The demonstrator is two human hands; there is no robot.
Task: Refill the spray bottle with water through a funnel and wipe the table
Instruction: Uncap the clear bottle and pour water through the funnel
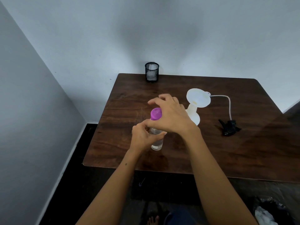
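A clear water bottle (157, 144) with a purple cap (156, 113) stands near the table's front middle. My left hand (142, 137) grips its body from the left. My right hand (172, 116) arches over the top, fingers and thumb curled round the purple cap. Just right of my hands a white funnel (198, 97) sits in the neck of the pale spray bottle (194, 118), which my right hand partly hides. The black spray head (228, 126) lies on the table further right, its clear tube (229, 104) curving back toward the funnel.
The dark wooden table (129, 88) stands against a white wall, with a black mesh cup (152, 71) at its back edge. A crumpled white and black thing (264, 215) lies on the floor at the lower right. A bare foot (152, 220) shows below the table.
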